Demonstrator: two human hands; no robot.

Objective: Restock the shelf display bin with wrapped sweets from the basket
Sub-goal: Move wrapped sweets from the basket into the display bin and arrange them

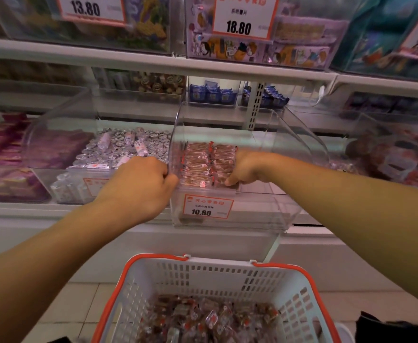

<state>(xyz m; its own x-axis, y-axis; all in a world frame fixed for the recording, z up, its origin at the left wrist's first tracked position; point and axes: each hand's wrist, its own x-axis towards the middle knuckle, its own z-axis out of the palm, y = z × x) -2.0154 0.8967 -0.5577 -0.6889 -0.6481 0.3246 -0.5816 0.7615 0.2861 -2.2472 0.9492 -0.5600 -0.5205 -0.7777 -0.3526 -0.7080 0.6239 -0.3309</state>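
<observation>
A clear plastic display bin (264, 211) with a 10.80 price label sits on the middle shelf. Rows of red-and-brown wrapped sweets (203, 164) fill its left part. My left hand (141, 184) grips the bin's left wall, fingers curled round the edge. My right hand (245, 167) is inside the bin, fingers curled, thumb pressing down on the sweets at the right end of the rows. Below, a white basket with an orange rim (227, 276) holds several loose wrapped sweets (210, 320).
A neighbouring clear bin (61, 149) on the left holds silver-wrapped sweets. Another bin (396, 159) with red packets stands on the right. Upper shelves carry bins with price cards 13.80 and 18.80. White shelf edge (54, 209) runs in front; tiled floor below.
</observation>
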